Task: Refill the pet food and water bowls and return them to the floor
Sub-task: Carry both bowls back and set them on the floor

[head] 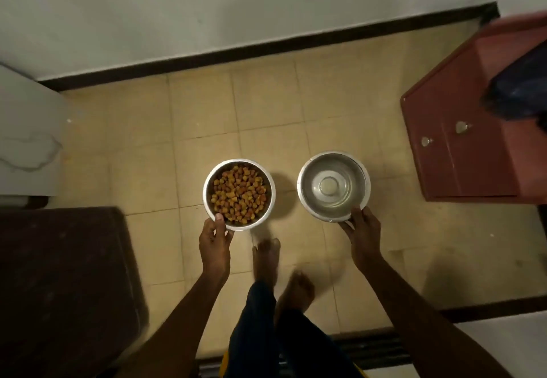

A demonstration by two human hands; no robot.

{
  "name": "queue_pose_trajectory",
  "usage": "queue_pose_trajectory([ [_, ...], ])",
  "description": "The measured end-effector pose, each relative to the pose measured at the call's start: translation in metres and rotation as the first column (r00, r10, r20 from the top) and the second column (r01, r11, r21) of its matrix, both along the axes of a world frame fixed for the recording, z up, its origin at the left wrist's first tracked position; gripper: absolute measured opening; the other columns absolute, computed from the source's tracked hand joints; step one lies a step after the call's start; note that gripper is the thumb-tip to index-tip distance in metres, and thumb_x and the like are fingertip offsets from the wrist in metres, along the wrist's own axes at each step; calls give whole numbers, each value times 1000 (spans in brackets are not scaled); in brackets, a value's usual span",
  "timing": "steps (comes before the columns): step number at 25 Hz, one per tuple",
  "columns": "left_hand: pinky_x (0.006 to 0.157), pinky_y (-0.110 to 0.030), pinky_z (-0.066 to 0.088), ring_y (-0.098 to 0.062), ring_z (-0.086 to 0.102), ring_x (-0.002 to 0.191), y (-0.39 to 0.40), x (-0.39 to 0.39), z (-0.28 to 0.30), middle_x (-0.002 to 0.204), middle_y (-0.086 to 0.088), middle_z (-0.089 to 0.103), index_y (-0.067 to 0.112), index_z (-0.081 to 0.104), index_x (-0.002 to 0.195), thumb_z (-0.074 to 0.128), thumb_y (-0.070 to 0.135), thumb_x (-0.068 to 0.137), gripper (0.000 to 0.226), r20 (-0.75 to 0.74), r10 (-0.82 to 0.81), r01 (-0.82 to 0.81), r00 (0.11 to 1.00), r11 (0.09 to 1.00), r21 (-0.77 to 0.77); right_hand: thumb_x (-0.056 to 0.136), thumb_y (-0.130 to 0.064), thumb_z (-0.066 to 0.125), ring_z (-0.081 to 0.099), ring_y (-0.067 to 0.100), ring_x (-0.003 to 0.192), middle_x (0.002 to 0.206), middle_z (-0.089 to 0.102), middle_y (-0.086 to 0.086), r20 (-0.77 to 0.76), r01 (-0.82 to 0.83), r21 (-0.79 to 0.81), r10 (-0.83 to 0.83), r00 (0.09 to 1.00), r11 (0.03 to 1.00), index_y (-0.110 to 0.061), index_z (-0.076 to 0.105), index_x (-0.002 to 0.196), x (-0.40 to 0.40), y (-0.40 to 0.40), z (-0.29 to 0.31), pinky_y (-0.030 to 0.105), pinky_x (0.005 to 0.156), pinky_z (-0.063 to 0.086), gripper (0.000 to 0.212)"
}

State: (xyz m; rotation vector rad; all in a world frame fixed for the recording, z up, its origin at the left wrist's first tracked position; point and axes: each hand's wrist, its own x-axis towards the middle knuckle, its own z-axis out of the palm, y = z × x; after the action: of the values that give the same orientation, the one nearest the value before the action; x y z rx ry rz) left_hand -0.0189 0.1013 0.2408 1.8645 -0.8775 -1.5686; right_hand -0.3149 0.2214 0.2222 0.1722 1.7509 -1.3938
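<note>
A steel food bowl point(209, 188) full of brown and orange kibble is held above the tiled floor by my left hand point(213, 244), thumb over its near rim. To its right, a steel water bowl point(305, 183) holding clear water is gripped at its near rim by my right hand point(362, 234). Both bowls are level and in the air, casting shadows on the tiles. My bare feet point(266, 262) are below and between them.
A red-brown cabinet point(461, 152) with two knobs stands at the right with a dark object on top. A dark brown mat or furniture piece point(65, 283) fills the lower left. A white appliance point(26, 141) sits at the left. The wall with a dark skirting point(266, 49) runs across the back.
</note>
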Motion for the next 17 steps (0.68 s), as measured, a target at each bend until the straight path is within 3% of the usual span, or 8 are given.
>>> queue_pose_trajectory([
  [3, 109, -43, 58, -15, 69, 118, -14, -6, -119, 118, -1, 73, 9, 70, 120, 51, 33, 114, 32, 29, -6, 4, 1000, 998, 58, 111, -14, 56, 68, 29, 119, 118, 68, 18, 20, 28, 52, -29, 999, 998, -10, 72, 113, 2, -19, -108, 29, 83, 66, 16],
  [7, 104, -41, 60, -22, 70, 117, -26, -12, -236, 123, -13, 72, -1, 67, 127, 54, 36, 112, 42, 111, -52, 42, 992, 995, 87, 112, -15, 56, 67, 37, 126, 130, 68, 27, 31, 28, 105, -31, 999, 994, 2, 66, 132, 3, -31, -227, 45, 97, 61, 29],
  [9, 103, -43, 61, -20, 72, 109, -30, -13, -281, 117, -10, 73, -2, 68, 126, 56, 37, 111, 43, 146, -75, 61, 987, 993, 97, 111, -16, 58, 67, 43, 129, 136, 65, 33, 26, 30, 129, -34, 999, 991, 7, 63, 136, 0, -32, -275, 55, 106, 58, 35],
  [12, 98, -42, 60, -23, 71, 108, -35, -14, -326, 113, -9, 75, 2, 73, 122, 56, 41, 111, 44, 219, -132, 106, 967, 986, 129, 110, -17, 60, 67, 46, 128, 135, 64, 38, 27, 17, 153, -21, 999, 988, 10, 64, 132, -3, -30, -317, 60, 109, 56, 35],
  [15, 85, -33, 54, -23, 69, 101, -35, -7, -338, 105, -11, 77, 6, 78, 115, 53, 46, 111, 47, 271, -208, 175, 940, 975, 139, 111, -17, 59, 72, 40, 119, 131, 67, 37, 10, 12, 173, -14, 1000, 985, 10, 65, 130, -1, -26, -329, 47, 100, 63, 34],
  [17, 84, -35, 51, -21, 69, 91, -40, -2, -334, 94, -9, 77, 7, 79, 105, 51, 49, 111, 51, 297, -291, 257, 909, 955, 150, 111, -19, 59, 73, 38, 117, 126, 70, 34, 24, -10, 182, 6, 1000, 983, 8, 67, 127, 0, -26, -323, 45, 98, 63, 33],
])
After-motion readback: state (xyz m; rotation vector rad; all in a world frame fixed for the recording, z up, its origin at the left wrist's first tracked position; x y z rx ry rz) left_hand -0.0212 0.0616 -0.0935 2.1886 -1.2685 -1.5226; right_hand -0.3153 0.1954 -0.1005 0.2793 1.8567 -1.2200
